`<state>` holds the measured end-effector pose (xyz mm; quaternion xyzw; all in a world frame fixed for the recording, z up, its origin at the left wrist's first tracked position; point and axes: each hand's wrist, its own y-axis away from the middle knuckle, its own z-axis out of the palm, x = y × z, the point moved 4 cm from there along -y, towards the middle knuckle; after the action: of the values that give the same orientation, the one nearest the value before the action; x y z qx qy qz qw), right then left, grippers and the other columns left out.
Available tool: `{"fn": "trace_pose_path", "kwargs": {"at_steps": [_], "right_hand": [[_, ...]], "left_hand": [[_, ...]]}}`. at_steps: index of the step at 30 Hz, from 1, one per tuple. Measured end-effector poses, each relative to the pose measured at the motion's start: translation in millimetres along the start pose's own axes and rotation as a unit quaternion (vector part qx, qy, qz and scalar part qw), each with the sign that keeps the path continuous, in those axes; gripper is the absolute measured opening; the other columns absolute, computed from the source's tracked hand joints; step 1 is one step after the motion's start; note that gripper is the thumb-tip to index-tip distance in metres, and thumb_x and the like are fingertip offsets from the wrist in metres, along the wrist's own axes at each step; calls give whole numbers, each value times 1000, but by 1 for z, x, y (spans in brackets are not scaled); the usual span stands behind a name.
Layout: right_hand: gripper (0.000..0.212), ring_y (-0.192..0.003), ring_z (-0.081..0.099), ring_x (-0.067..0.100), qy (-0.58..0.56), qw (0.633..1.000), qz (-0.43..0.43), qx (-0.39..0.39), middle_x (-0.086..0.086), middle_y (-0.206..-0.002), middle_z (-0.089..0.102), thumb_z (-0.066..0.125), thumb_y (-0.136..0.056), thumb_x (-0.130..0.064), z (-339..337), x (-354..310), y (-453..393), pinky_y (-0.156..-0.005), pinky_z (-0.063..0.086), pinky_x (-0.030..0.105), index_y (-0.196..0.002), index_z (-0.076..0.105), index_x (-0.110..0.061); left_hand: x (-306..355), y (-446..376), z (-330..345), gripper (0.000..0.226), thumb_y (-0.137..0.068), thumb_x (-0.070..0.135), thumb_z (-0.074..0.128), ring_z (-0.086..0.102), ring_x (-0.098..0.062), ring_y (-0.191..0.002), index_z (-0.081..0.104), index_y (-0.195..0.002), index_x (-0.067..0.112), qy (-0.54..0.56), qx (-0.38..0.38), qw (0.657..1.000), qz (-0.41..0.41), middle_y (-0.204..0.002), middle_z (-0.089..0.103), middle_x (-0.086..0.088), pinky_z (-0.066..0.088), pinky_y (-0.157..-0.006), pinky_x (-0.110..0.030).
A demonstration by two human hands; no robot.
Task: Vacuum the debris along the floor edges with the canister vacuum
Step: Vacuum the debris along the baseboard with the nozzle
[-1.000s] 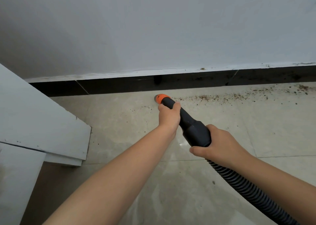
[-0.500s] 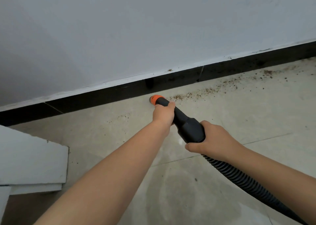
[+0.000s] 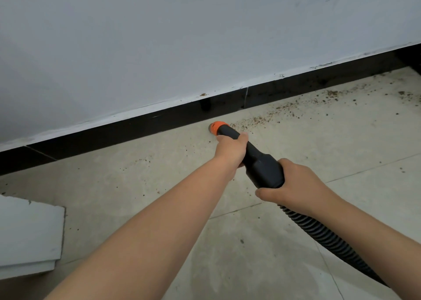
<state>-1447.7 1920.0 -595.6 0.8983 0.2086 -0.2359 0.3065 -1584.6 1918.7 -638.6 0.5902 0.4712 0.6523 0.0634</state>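
Left hand (image 3: 231,150) and right hand (image 3: 293,183) both wrap the stiff nozzle (image 3: 255,160); the hose (image 3: 328,238) probably drags, floor-edge debris (image 3: 273,113) ahead.

Ahead of me the wall (image 3: 182,37) and its black baseboard (image 3: 136,129) close off the far side. Open floor (image 3: 319,145) runs to the right along the baseboard, strewn only with flat debris (image 3: 284,108). At lower left a white board (image 3: 27,231) blocks that corner. Bare tiles lie between the board and my arms. The hose (image 3: 323,236) trails across the floor at lower right.
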Motion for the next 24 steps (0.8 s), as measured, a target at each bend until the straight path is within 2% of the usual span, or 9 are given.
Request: {"fn": "trace_pose_path", "kwargs": {"at_steps": [4, 8, 11, 15, 21, 24], "right_hand": [[35, -63, 49, 5, 3, 1000, 11, 19, -5, -76, 52, 71, -72, -34, -13, 12, -2, -48, 33, 19, -82, 41, -20], [36, -63, 50, 5, -7, 999, 25, 28, -4, -77, 54, 71, -73, -32, -23, 25, -4, -49, 36, 19, -91, 46, -15], [35, -64, 50, 5, -9, 999, 31, 35, -3, -78, 54, 71, -73, -32, -30, 34, -7, -49, 36, 19, -91, 46, -15], [34, -64, 51, 7, -16, 998, 41, 42, -2, -78, 55, 71, -72, -33, -40, 46, -11, -49, 35, 20, -88, 46, -15], [33, -62, 49, 7, -18, 996, 59, 60, -2, -75, 53, 71, -72, -32, -56, 62, -10, -48, 33, 21, -78, 41, -20], [32, -63, 48, 6, -21, 996, 61, 66, -3, -76, 52, 71, -73, -32, -61, 66, -9, -48, 33, 21, -82, 43, -18]], "left_hand": [[6, 2, 23, 66, -97, 36, 43, 54, -22, -100, 8, -149, 14, -13, -29, 999, 12, -131, 48, -9, 51, -84, -33], [12, 2, 42, 66, -96, 36, 44, 54, -25, -105, 9, -148, 15, -11, -43, 999, 16, -132, 47, -9, 51, -84, -33], [16, 1, 54, 66, -96, 35, 44, 54, -23, -101, 8, -148, 15, -11, -49, 999, 18, -133, 47, -10, 51, -84, -33], [23, -1, 70, 66, -96, 35, 45, 53, -26, -111, 10, -148, 14, -14, -58, 998, 20, -134, 46, -10, 51, -87, -35], [30, -2, 97, 66, -96, 35, 45, 53, -27, -110, 12, -148, 13, -13, -78, 997, 22, -132, 47, -11, 50, -88, -36], [31, -1, 106, 68, -95, 36, 47, 52, -28, -114, 12, -148, 13, -4, -85, 996, 23, -132, 47, -11, 49, -94, -41]]}}
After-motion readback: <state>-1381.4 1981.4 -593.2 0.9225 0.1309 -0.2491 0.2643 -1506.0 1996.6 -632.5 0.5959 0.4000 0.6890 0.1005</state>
